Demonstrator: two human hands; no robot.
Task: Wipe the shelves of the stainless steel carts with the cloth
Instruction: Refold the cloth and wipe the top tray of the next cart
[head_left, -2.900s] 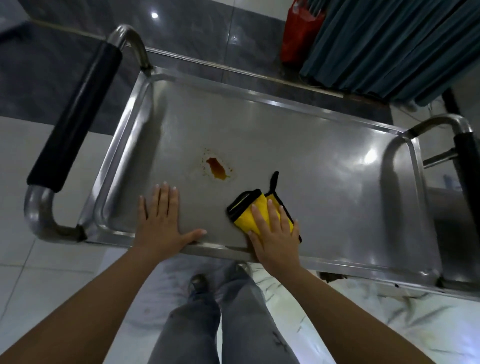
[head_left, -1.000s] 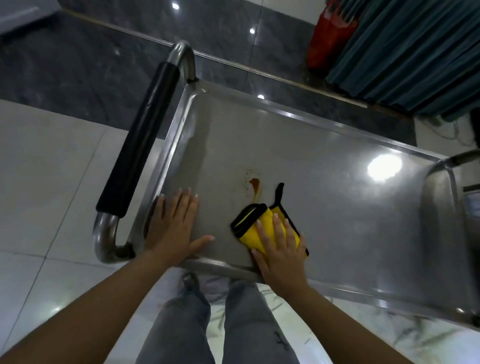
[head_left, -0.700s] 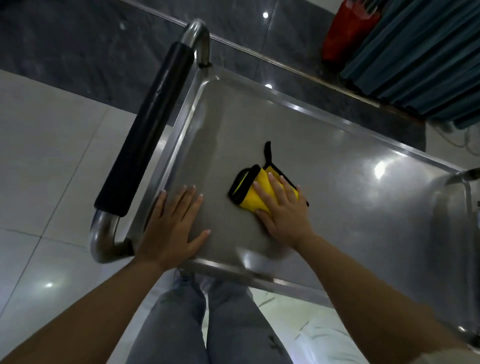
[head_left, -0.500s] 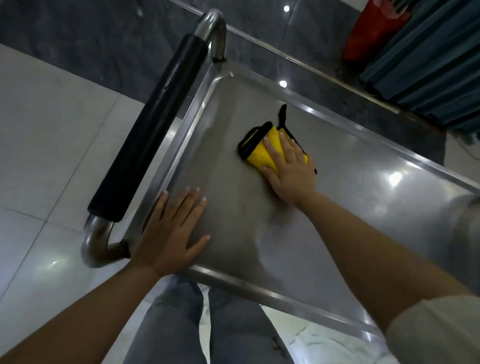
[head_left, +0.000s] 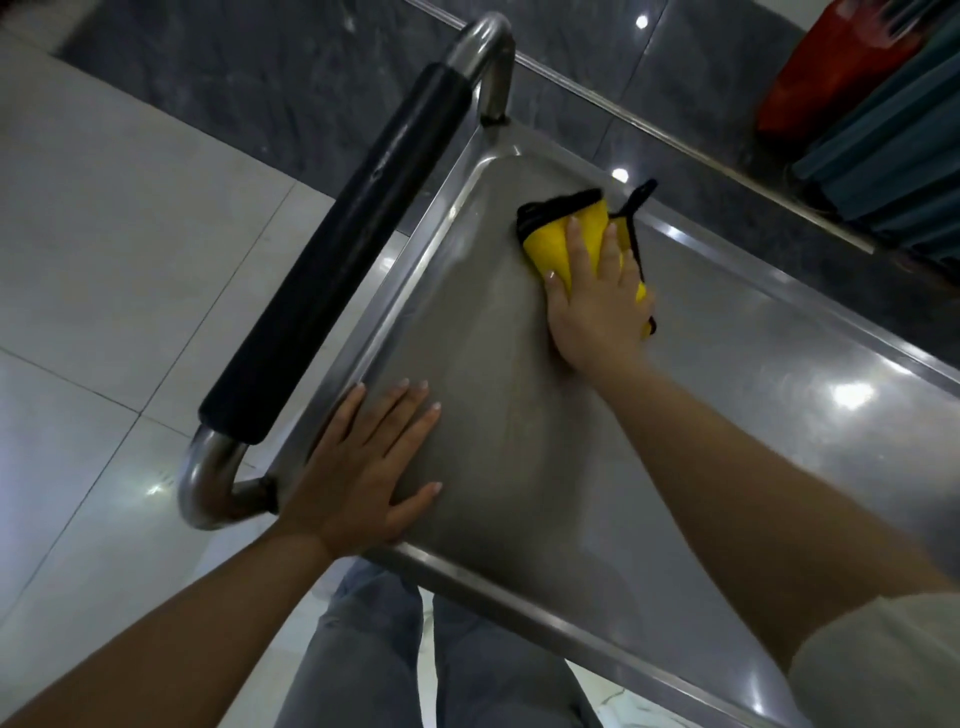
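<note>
The top shelf of the stainless steel cart fills the middle of the view, with a raised rim all round. A folded yellow cloth with black trim lies near the shelf's far left corner. My right hand presses flat on the cloth with straight fingers. My left hand rests flat on the near left corner of the shelf, fingers spread. The steel between my hands shows faint wipe streaks, and no stain is visible.
A steel push handle with a black foam grip runs along the cart's left end. A red bag and teal curtain folds stand beyond the far rim. Pale and dark floor tiles surround the cart. My legs are below the near rim.
My right hand has slid the cloth from the near edge over the orange stain towards the far left corner. The stain no longer shows. My left hand has stayed put.
</note>
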